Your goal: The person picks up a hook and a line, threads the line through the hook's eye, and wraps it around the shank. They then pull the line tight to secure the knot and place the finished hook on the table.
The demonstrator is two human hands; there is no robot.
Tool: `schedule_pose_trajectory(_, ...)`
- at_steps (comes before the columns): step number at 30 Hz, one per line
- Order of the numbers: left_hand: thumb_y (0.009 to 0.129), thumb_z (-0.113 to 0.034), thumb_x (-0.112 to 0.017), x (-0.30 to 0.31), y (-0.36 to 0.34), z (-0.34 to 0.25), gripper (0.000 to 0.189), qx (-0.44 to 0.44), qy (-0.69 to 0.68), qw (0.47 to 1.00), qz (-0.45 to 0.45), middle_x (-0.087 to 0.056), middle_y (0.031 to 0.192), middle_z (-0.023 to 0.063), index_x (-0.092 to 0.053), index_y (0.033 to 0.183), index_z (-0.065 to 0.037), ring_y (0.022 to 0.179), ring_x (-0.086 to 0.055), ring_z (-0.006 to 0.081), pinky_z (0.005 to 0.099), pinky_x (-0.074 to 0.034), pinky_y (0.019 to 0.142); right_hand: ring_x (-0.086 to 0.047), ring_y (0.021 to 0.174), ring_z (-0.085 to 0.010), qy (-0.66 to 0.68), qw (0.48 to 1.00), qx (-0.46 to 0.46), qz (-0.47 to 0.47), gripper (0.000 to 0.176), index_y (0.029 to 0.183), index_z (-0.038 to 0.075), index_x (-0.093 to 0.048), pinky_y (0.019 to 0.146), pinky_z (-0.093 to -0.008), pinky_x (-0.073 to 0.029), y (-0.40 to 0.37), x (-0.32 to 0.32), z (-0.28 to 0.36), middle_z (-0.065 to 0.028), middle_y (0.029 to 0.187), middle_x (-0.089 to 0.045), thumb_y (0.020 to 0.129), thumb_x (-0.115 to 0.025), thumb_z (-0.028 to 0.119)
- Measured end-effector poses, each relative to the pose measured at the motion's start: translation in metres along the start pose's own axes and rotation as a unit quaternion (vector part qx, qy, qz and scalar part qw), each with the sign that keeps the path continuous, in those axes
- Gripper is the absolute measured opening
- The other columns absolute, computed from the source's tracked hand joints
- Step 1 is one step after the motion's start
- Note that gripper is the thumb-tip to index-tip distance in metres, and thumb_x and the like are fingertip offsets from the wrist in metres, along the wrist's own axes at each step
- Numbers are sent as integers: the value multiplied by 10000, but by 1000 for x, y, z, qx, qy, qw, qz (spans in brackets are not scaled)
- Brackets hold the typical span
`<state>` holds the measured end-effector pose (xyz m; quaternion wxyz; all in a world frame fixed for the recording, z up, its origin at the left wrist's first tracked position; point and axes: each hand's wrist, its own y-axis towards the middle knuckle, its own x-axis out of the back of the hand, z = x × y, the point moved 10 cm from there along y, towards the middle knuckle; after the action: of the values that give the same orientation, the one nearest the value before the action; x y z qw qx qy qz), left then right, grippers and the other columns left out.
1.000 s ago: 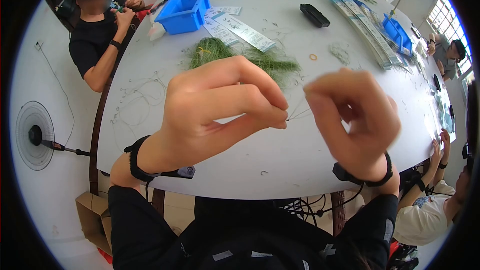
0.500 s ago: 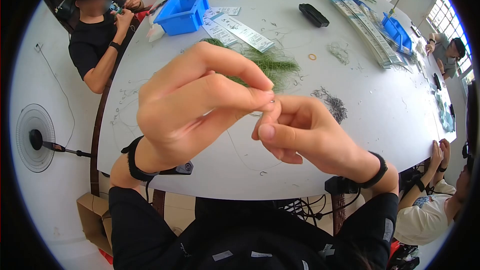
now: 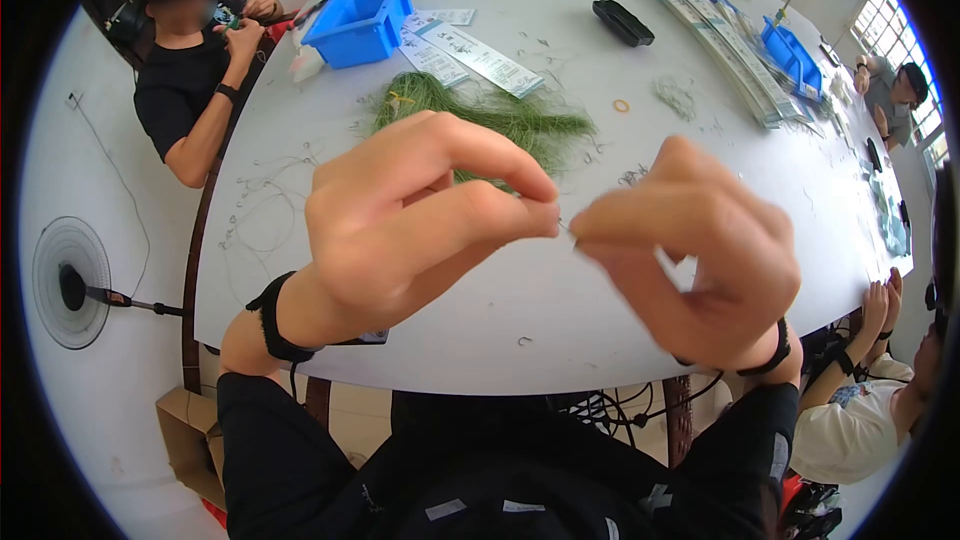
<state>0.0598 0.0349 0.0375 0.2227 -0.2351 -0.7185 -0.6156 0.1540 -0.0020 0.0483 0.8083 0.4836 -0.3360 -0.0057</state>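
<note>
My left hand [image 3: 430, 215] is closed in a pinch over the table. A tiny dark bit at its fingertips looks like a fishing hook [image 3: 560, 224]; most of it is hidden. Just to the right, my right hand [image 3: 705, 240] pinches thumb against fingers, slightly blurred, seemingly on a thin fishing line that barely shows in the gap. Behind my left hand lies a bundle of green fishing line [image 3: 520, 123]. A loose hook [image 3: 524, 341] rests near the table's front edge. The dark hook pile [image 3: 634, 175] is mostly covered by my right hand.
A blue bin [image 3: 360, 25] and printed cards [image 3: 485, 58] stand beyond the green bundle. Farther right are a black tray [image 3: 622, 22], a rubber ring [image 3: 621, 106], a clear line coil [image 3: 674, 98] and long packets [image 3: 725, 50]. Co-workers sit left and right; a fan [image 3: 72, 283] stands left.
My hands have come apart from touching fingertips. My right hand has turned over and moved right, now covering most of the hook pile; my left hand has shifted slightly right and down.
</note>
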Motion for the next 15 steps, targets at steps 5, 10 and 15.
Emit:
schedule_pose_trajectory(5,573,28,-755,-7,-2,-3,238,3,-51,999,15,-625,823,80,-667,781,-48,596,-494,113,207,-312,468,-486,596,-51,72,984,-160,-1,113,838,-23,-568,510,-189,-383,-5,-3,-41,-52,767,-609,754,-616,-82)
schedule_pose_trajectory(10,582,22,-764,1,-2,-6,251,7,-42,999,-8,-620,839,91,-658,796,-54,603,-516,114,206,-329,495,-512,604,-34,348,877,-328,56,81,801,-6,-571,529,-175,-406,-31,-56,-76,-13,698,-591,833,-600,63)
schedule_pose_trajectory(15,583,35,-758,12,-4,1,262,7,-23,999,-47,-608,853,97,-653,804,-58,629,-552,121,221,-348,532,-502,619,-31,419,800,-405,148,132,790,1,-567,533,-180,-393,-41,-71,-64,12,698,-573,840,-605,117)
